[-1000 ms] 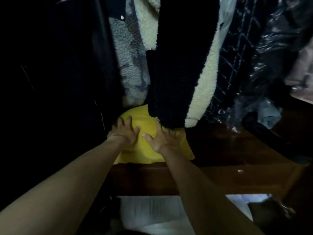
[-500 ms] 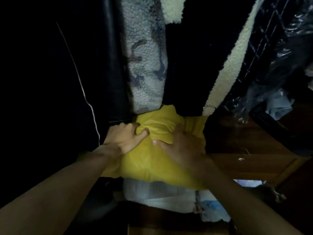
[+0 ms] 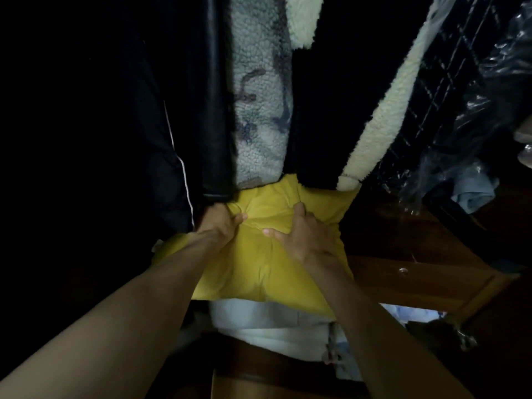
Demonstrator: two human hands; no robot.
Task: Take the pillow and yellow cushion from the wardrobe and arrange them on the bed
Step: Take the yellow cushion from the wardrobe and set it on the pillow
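Yellow cushion [image 3: 267,263]: seen at the foot of the hanging clothes inside the wardrobe, its far edge tucked under the garment hems, its near edge lying over a white pillow.
Pillow [image 3: 273,326]: white, found directly beneath the cushion, only its near side exposed.
Left hand [image 3: 220,223]: closed on the cushion's upper left part, fabric bunched between thumb and fingers; the fingertips are hidden by the dark jacket hem.
Right hand [image 3: 305,237]: laid on the cushion's upper right part, fingers curled into the fabric, thumb stretched out to the left.
Hanging clothes: a dark jacket [image 3: 184,125] with thin white piping at left, a grey fleece [image 3: 259,110] in the middle, a black garment with cream fleece trim [image 3: 383,110] to the right, plastic-covered items [image 3: 475,96] at far right.
Wardrobe ledge [image 3: 417,277]: brown wood, visible right of the cushion.
Lighting: dim; the left side cannot be made out.
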